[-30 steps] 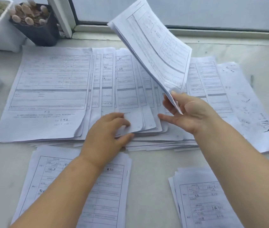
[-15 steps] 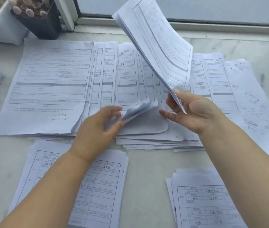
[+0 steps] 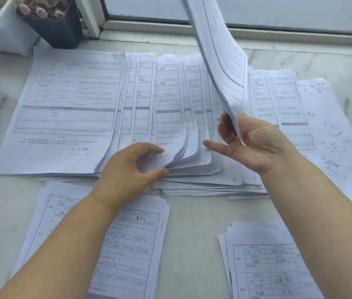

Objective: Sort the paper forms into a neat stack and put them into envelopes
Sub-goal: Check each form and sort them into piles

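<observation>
While forms (image 3: pixel 73 108) cover sill (image 3: pixel 192 244), left hand (image 3: pixel 127 171) pinches corners, right hand (image 3: pixel 255 143) grips sheaf (image 3: pixel 222 61).

Fanned paper forms (image 3: pixel 73 108) overlap across the middle of the worktop (image 3: pixel 192 244). Two smaller form stacks lie nearer, one left (image 3: pixel 132 244), one right (image 3: pixel 267 262). Plant pots (image 3: pixel 52 24) stand behind at far left.

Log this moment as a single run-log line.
left hand pinching corner of fanned forms | right hand holding raised bundle | two small stacks in front | envelopes not visible
</observation>
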A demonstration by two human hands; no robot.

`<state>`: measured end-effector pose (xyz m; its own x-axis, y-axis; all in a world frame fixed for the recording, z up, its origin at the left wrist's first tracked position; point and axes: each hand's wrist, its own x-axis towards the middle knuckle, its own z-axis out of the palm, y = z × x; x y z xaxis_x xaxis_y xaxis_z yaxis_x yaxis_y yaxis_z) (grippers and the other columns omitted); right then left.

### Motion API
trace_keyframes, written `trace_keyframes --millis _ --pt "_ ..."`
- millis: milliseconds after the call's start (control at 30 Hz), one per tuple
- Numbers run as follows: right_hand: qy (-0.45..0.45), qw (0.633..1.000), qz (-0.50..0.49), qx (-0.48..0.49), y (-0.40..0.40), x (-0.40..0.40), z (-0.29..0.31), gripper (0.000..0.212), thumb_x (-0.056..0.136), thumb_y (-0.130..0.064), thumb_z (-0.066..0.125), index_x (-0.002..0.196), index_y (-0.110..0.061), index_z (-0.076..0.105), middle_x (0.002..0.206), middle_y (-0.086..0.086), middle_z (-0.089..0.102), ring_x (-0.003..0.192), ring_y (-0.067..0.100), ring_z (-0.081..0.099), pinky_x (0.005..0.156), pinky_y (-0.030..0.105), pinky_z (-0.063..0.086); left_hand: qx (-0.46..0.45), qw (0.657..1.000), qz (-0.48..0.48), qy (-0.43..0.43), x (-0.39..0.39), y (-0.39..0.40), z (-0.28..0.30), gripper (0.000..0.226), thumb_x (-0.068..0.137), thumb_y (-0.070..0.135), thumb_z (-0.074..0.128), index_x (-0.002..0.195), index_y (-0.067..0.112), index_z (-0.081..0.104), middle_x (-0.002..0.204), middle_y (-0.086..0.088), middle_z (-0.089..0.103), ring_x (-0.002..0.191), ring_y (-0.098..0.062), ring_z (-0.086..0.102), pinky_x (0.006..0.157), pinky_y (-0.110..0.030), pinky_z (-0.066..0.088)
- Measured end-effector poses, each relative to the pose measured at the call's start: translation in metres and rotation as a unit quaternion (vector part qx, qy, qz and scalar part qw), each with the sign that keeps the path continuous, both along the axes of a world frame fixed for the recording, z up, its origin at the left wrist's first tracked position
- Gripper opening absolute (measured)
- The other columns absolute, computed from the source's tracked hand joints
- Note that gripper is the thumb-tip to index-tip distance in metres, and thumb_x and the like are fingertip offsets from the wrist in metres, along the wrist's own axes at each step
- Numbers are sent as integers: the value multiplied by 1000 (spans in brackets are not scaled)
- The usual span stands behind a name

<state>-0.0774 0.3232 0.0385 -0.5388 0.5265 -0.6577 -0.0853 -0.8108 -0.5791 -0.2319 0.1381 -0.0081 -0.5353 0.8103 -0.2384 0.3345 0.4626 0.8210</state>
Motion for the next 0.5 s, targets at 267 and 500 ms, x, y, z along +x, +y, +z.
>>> trace_keyframes --millis 267,500 --pt "-21 997 69 3 -6 -15 -3 9 93 -7 55 90 -12 63 63 -2 65 60 11 66 89 62 46 33 999 11 23 8 1 1 17 84 32 57 99 34 65 97 16 68 96 -4 60 84 -24 48" --pt "-93 968 66 226 -22 -40 -12 16 95 -4 55 92 -16 66 82 -3 71 71 9 66 61 20 52 -6 951 -32 309 25 7 -22 61 69 7 48 130 4 50 138 -17 47 132 -35 33 115 -42 19"
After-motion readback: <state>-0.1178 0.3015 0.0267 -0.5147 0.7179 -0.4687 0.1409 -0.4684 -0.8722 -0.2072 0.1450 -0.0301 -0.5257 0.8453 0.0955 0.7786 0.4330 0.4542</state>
